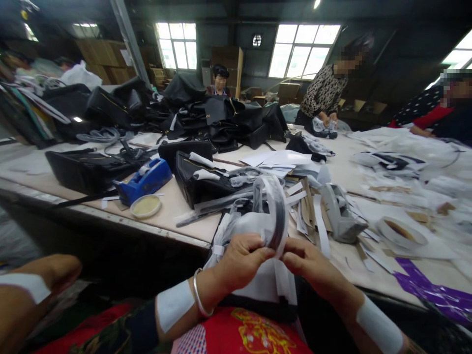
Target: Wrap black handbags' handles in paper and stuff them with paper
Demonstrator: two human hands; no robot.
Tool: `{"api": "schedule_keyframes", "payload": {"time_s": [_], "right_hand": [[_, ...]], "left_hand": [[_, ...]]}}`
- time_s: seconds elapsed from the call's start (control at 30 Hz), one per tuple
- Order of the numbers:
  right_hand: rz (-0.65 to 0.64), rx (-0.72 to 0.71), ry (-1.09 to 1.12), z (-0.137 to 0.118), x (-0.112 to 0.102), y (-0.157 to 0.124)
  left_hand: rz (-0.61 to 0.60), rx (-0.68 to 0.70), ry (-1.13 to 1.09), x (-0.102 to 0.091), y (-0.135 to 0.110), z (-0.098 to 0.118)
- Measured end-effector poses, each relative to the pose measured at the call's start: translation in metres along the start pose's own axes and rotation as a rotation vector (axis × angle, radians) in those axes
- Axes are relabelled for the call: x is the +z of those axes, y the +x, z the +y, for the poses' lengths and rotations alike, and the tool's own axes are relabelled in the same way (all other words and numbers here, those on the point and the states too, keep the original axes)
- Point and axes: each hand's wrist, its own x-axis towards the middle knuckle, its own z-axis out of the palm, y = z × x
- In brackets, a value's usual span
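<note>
A black bag handle in clear wrapping stands up in a loop in front of me. My left hand is closed on its lower end, thumb and fingers pinched together. My right hand pinches the wrapping at the same spot from the other side. Below both hands is the bag, covered with white sheet and resting at the table's front edge against my red apron. White patches are stuck to both my forearms, and a silver bangle circles my left wrist.
Black bags are heaped across the table. A blue tape dispenser stands left, a grey one right, by a tape roll and purple film. Another person's arm reaches in lower left; co-workers stand opposite.
</note>
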Motion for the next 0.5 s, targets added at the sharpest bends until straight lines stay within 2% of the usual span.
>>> {"api": "schedule_keyframes", "payload": {"time_s": [0.1,0.17,0.23,0.3,0.37,0.43,0.5], "right_hand": [[0.062,0.224,0.381,0.001,-0.008,0.002],[0.137,0.289,0.455,0.001,-0.009,0.004],[0.18,0.263,0.402,-0.001,-0.009,0.003],[0.195,0.161,0.231,-0.004,-0.007,0.001],[0.21,0.022,-0.02,-0.007,-0.005,-0.001],[0.227,-0.141,-0.283,-0.007,-0.002,-0.001],[0.254,-0.306,-0.492,-0.004,0.001,0.0]], "left_hand": [[-0.113,0.218,0.221,0.004,0.003,-0.002],[-0.151,0.264,0.276,0.007,0.006,-0.005],[-0.159,0.254,0.282,0.008,0.009,-0.005],[-0.18,0.142,0.198,0.007,0.013,-0.003],[-0.172,-0.061,-0.012,0.006,0.016,-0.001],[-0.102,-0.239,-0.27,0.007,0.019,0.001],[-0.005,-0.32,-0.467,0.01,0.021,0.002]]}}
